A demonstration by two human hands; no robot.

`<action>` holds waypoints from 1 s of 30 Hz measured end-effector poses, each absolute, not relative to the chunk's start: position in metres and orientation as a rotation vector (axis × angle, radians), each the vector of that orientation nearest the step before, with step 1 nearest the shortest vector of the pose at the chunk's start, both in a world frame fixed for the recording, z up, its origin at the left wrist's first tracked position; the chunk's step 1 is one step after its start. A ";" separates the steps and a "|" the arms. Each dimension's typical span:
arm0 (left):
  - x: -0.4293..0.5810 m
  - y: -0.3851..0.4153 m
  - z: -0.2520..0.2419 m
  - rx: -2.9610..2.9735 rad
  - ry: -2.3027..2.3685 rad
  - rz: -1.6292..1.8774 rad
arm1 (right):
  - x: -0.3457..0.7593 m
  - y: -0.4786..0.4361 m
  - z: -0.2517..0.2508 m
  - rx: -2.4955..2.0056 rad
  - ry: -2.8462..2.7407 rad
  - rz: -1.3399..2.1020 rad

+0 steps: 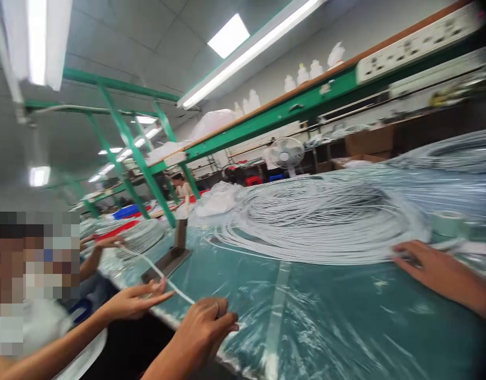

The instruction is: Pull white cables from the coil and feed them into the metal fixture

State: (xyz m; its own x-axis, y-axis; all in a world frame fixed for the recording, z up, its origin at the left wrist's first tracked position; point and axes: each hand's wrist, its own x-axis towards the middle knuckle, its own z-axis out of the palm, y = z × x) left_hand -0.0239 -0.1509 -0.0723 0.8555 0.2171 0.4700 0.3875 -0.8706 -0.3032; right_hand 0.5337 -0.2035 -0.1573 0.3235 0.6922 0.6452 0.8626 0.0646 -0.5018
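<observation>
Pale grey and loosely wound, a wide coil of cable (318, 221) lies on a plastic-covered table (346, 311). Left of the coil and nearer the body, the person's left hand (205, 327) is closed around a white strand (181, 293), which runs off past a co-worker's nearer hand (136, 302), open, to that person's farther hand (110, 243). At the coil's near right edge rests the right hand (437, 272), fingers half bent with the tips at the outer turns; whether they grip any, one cannot tell. Just right of the coil stands a pale green roll (447, 224). The strand looks light, smooth and springy, so a pinch of thumb and fingers should hold it; the whole coil is probably heavier and floppy, its turns apt to slide over one another, and is best taken by its bundled outer rim, hands well apart
</observation>
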 end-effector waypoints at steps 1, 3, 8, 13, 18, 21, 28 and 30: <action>-0.002 -0.157 -0.072 -2.670 -0.374 -0.690 | 0.523 -0.211 -0.147 -1.669 -1.435 -0.221; 0.052 -0.167 -0.070 -2.759 -0.239 -0.803 | 0.503 -0.220 -0.132 -1.677 -1.442 -0.238; 0.225 -0.218 -0.050 -2.979 0.029 -0.874 | 0.499 -0.222 -0.131 -1.810 -1.404 -0.330; 0.362 -0.301 -0.030 -3.133 0.007 -0.670 | 0.506 -0.222 -0.141 -1.842 -1.376 -0.398; 0.405 -0.335 -0.029 -3.223 0.024 -0.580 | 0.510 -0.216 -0.142 -1.825 -1.417 -0.395; 0.406 -0.337 -0.033 -3.234 -0.011 -0.576 | 0.514 -0.215 -0.144 -1.813 -1.427 -0.376; 0.406 -0.339 -0.040 -3.300 -0.009 -0.531 | 0.513 -0.215 -0.144 -1.807 -1.418 -0.349; 0.406 -0.340 -0.040 -3.296 -0.030 -0.512 | 0.513 -0.215 -0.143 -1.815 -1.415 -0.352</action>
State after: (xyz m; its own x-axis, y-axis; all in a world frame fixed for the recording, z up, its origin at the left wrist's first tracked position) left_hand 0.4061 -0.3402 -0.0399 0.9531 0.0473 0.2989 -0.0121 -0.9810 0.1937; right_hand 0.5127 -0.2148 -0.1435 0.3382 0.6895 0.6404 0.9092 -0.0637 -0.4115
